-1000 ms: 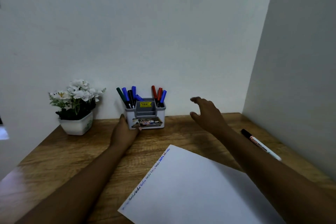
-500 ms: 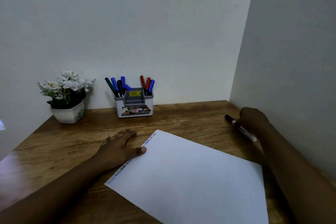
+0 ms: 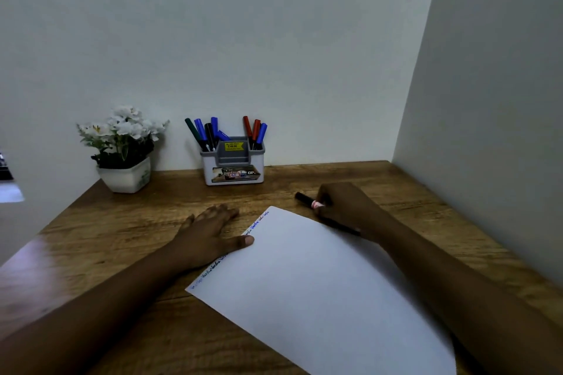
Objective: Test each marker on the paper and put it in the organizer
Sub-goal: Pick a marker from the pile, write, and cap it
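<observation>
A white sheet of paper (image 3: 320, 283) lies tilted on the wooden desk (image 3: 122, 222), with a row of blue scribbles along its left edge. My left hand (image 3: 210, 234) rests flat at that edge, thumb on the paper. My right hand (image 3: 344, 210) is closed around a black-capped marker (image 3: 304, 198) just beyond the paper's far corner; the cap points left. A white and grey organizer (image 3: 233, 172) stands at the back wall and holds several green, blue, black and red markers.
A white pot of white flowers (image 3: 125, 149) stands at the back left. Walls close the desk at the back and on the right. A bright object (image 3: 9, 189) shows at the left frame edge.
My right hand has taken hold of the marker at the right wall and carried it left toward the paper's far corner. My left hand came back from the organizer and now rests on the paper's edge.
</observation>
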Motion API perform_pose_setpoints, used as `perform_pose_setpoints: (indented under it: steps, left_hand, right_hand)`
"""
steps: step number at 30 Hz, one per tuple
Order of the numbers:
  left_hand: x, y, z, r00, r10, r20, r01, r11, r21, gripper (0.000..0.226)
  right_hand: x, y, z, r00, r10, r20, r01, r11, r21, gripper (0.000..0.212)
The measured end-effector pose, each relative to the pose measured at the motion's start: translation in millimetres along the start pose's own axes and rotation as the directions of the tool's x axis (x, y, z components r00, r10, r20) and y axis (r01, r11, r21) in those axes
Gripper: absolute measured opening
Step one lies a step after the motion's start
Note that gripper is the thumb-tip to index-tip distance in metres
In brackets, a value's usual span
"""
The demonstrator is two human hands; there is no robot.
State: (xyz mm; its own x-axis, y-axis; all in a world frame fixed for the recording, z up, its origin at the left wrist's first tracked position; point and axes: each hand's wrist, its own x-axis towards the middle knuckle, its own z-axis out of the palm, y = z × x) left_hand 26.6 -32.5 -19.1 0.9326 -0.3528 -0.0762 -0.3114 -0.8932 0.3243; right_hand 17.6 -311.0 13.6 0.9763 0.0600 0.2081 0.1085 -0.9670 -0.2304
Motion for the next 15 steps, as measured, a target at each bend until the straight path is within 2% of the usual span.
perform_pose_setpoints:
  steps: [3, 5, 7, 8, 10, 12, 13, 15]
  left_hand:
    - [-1.1, 4.1, -0.5, 0.998, 0.015, -0.06, -0.019, 0.998, -0.061, 0.089]
    - [-4.7, 8.9, -4.3, 0.992, 0.033, -0.123, -0.075, 0.933, -0.353, 0.075]
    - [-9.6, 17.2, -8.7, 0.98, 0.068, -0.189, -0.182, 0.698, -0.692, 0.058]
    - [-11.4, 21.5, -11.2, 0.972, 0.068, -0.226, -0.222, 0.59, -0.777, 0.047]
    - [-12.9, 26.4, -13.2, 0.954, 0.024, -0.297, -0.28, 0.413, -0.867, 0.033]
    - [-11.5, 27.9, -12.8, 0.945, -0.029, -0.325, -0.308, 0.247, -0.919, 0.033]
    - [-10.5, 28.3, -11.9, 0.945, -0.036, -0.325, -0.313, 0.188, -0.931, 0.035]
    - [-8.4, 29.1, -10.4, 0.945, -0.045, -0.322, -0.314, 0.131, -0.94, 0.029]
  right_hand:
    - [-3.7, -25.2, 3.7, 0.976, -0.21, -0.049, 0.212, 0.977, 0.037, 0.019]
    - [-6.9, -37.9, 8.4, 0.945, -0.314, -0.093, 0.32, 0.945, 0.062, 0.022]
    - [-11.9, -48.9, 13.1, 0.915, -0.367, -0.168, 0.387, 0.916, 0.103, 0.022]
    - [-14.3, -54.0, 14.4, 0.901, -0.377, -0.213, 0.409, 0.904, 0.129, 0.021]
    - [-18.3, -64.5, 14.4, 0.877, -0.376, -0.299, 0.439, 0.879, 0.183, 0.018]
    - [-21.9, -73.5, 12.2, 0.854, -0.38, -0.356, 0.467, 0.861, 0.202, 0.015]
    - [-23.5, -77.5, 12.4, 0.842, -0.395, -0.368, 0.483, 0.856, 0.186, 0.014]
    - [-27.7, -83.8, 14.6, 0.822, -0.437, -0.366, 0.509, 0.851, 0.126, 0.015]
